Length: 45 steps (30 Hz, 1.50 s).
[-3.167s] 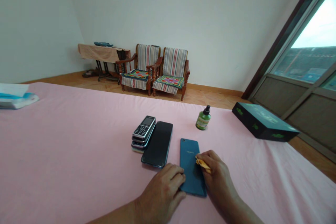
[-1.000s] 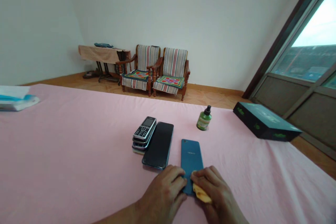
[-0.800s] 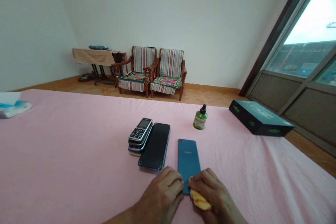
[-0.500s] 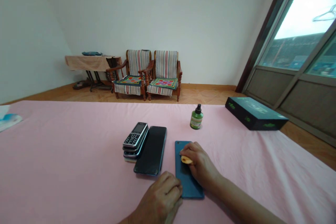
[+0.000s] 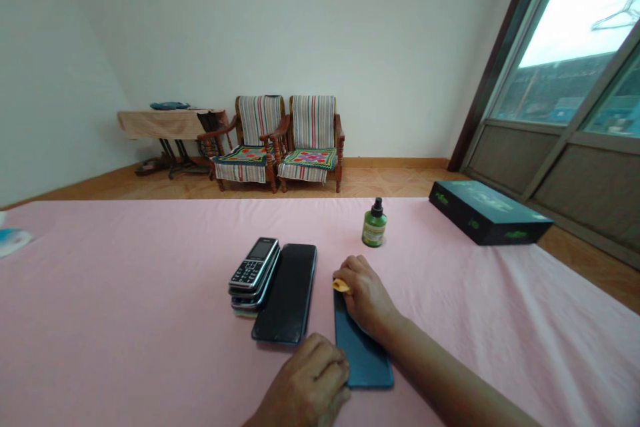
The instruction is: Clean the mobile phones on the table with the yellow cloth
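A teal smartphone [image 5: 361,357] lies back-up on the pink tablecloth [image 5: 125,293] in front of me. My right hand [image 5: 366,293] presses a small yellow cloth [image 5: 341,285] onto the phone's far end, fingers closed over it. My left hand [image 5: 310,383] rests curled against the phone's near left edge, steadying it. Just left of it lies a black smartphone [image 5: 286,292], screen up, and beside that a stack of keypad phones [image 5: 253,272].
A green spray bottle [image 5: 374,225] stands behind the phones. A dark box with green markings [image 5: 487,212] sits at the table's far right corner. White and blue packaging [image 5: 13,239] lies at the left edge. Two striped armchairs [image 5: 283,140] and a side table stand by the far wall.
My right hand has slid the yellow cloth from the teal phone's near end up to its far end. My view has shifted slightly; the left hand stays at the phone's near edge.
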{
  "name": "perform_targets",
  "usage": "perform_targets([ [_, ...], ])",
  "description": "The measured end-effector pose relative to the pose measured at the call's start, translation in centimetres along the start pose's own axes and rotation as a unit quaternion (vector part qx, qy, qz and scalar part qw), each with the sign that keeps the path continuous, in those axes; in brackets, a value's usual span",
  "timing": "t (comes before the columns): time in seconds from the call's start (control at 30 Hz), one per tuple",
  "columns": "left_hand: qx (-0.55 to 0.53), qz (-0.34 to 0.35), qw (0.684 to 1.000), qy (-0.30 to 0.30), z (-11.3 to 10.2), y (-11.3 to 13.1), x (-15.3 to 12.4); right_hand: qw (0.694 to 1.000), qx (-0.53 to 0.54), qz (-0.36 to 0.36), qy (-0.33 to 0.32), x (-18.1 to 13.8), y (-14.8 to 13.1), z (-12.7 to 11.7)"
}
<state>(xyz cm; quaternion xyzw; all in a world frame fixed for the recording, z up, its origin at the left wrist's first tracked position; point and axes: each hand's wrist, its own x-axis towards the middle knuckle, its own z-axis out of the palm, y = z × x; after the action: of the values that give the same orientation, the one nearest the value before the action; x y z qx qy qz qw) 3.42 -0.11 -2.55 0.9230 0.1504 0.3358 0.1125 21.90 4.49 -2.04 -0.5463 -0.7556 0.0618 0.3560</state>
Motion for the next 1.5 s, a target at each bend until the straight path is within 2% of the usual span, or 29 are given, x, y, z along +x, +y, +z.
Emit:
perform_targets([
  [0.17,-0.011,-0.037,0.999,-0.038,-0.5,0.3,0.2,1.000,-0.008,0.014,0.016,-0.7,-0.4,0.2],
  [0.43,-0.013,-0.048,0.998,-0.046,-0.7,0.7,0.1,1.000,0.003,0.000,0.013,-0.6,0.0,0.1],
  [0.6,-0.014,-0.050,0.998,-0.042,-0.5,0.7,0.0,1.000,0.002,-0.011,0.000,-0.6,-0.4,-0.2],
  [0.83,-0.029,-0.024,0.999,0.001,0.2,0.2,0.0,1.000,-0.016,0.017,0.005,-0.4,-0.4,0.2],
  [0.97,-0.032,-0.048,0.998,-0.024,-0.2,0.6,0.2,1.000,-0.023,0.013,-0.011,-0.2,-0.3,0.1],
  [1.13,-0.036,-0.042,0.998,-0.012,-0.4,0.7,0.1,0.999,-0.038,0.006,-0.026,-0.4,-0.8,-0.2],
  [1.4,-0.040,-0.077,0.995,-0.057,-1.0,1.0,0.3,0.998,-0.060,0.032,-0.013,-0.3,-1.2,0.0],
  [1.5,-0.036,-0.068,0.996,-0.045,-0.7,0.9,0.3,0.998,-0.059,0.025,-0.010,-0.3,-1.1,0.0],
])
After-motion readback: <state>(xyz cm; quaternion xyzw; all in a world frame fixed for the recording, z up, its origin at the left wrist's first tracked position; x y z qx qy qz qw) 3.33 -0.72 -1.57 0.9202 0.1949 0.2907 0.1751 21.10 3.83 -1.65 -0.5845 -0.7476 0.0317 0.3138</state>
